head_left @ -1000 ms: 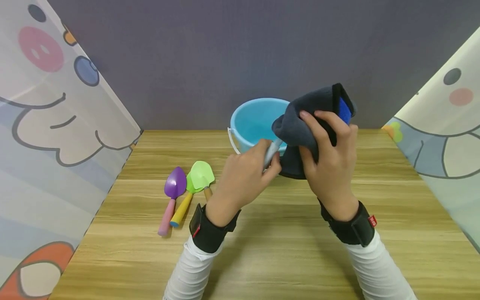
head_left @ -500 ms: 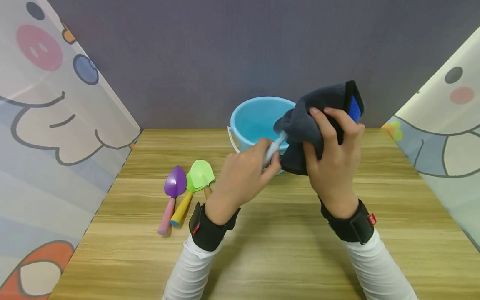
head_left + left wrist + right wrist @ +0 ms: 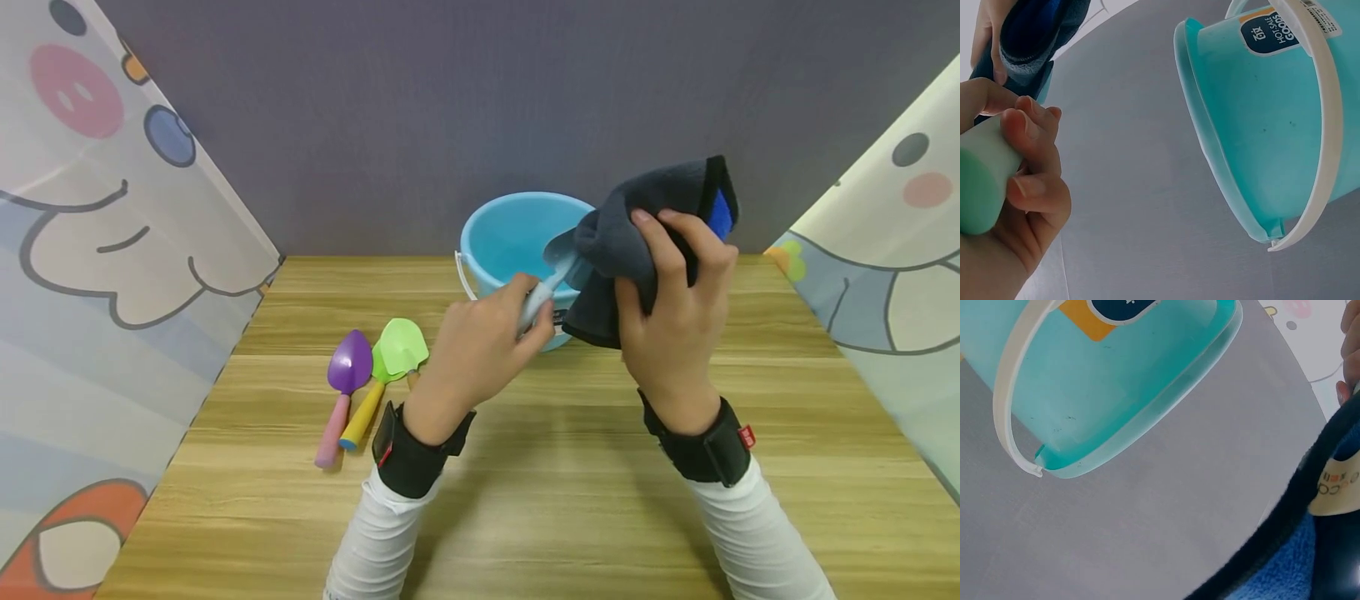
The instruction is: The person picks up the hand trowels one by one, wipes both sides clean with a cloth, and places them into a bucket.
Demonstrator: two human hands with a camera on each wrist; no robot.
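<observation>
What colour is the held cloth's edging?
The cloth's edging is black, showing best in the right wrist view.

2 cartoon panels [image 3: 97, 275] and a grey backdrop [image 3: 517, 100] suggest a staged booth.

Left sleeve [image 3: 375, 542]: white, thin-looking cloth, close-fitting, creased crosswise, edge bunched against the band. Right sleeve [image 3: 757, 537]: same white, finer crosswise folds along its length. Left band [image 3: 414, 462]: black, wide, matte, wrapped round the wrist; a stiff flap stands out on the outer side, thin red sliver beside it. Right band [image 3: 693, 446]: black, overlapping strap end; small red tag [image 3: 746, 436] at outer edge, pale marking, too small to read.
</observation>
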